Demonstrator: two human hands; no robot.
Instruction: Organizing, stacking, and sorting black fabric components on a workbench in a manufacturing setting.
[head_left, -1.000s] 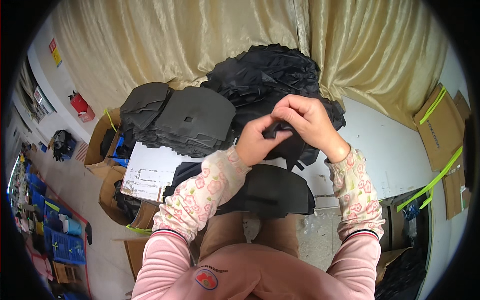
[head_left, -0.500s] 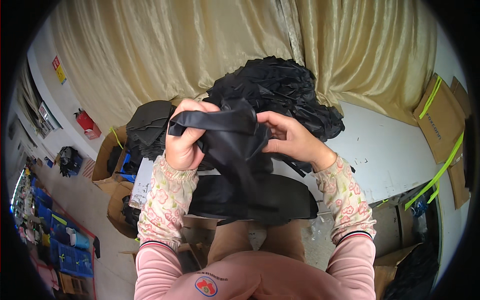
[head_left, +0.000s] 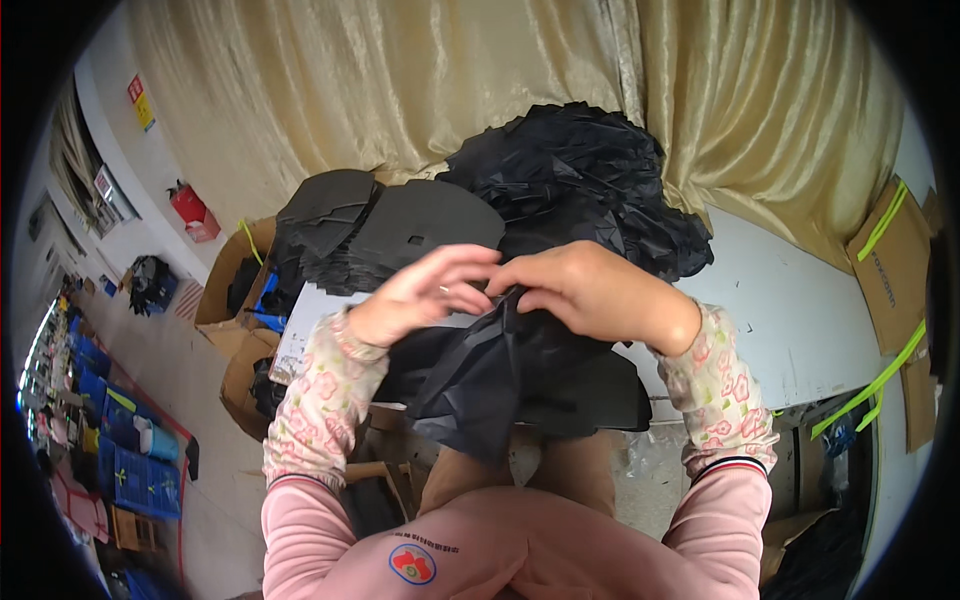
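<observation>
- Blue crates point(head_left: 145, 480) stand on the floor, well apart from the white table point(head_left: 780, 330), to its left.
- Cardboard boxes point(head_left: 225, 312) sit just beside the left end of the table, the rear box holding dark and blue material, with a yellow-green strap point(head_left: 250, 242) at its rim.
- 2 stacks of dark grey panels point(head_left: 430, 220) lie side by side on the table's rear left part; the right stack's top panel has a small dark opening.
- The left hand point(head_left: 415, 295) is raised above the table's front left part. Its fingers are bent and slightly spread, with gaps between them, and reach toward the other hand; whether the tips touch the cloth, I cannot tell. It wears 1 ring.
- The black fabric piece point(head_left: 470, 385) hangs from the right hand in loose folds, down past the table's front edge.
- A dark flat panel point(head_left: 590, 390) lies along the table's front edge, partly behind that fabric.
- A black fabric heap point(head_left: 570, 180) rises at the table's rear middle.
- The right hand point(head_left: 610, 295) is above the table's middle, its thumb and forefinger pinching the upper end of the black fabric piece.
- A gold curtain point(head_left: 760, 120) hangs behind the table.
- Flat cardboard point(head_left: 895, 275) stands beyond the table's right end.
</observation>
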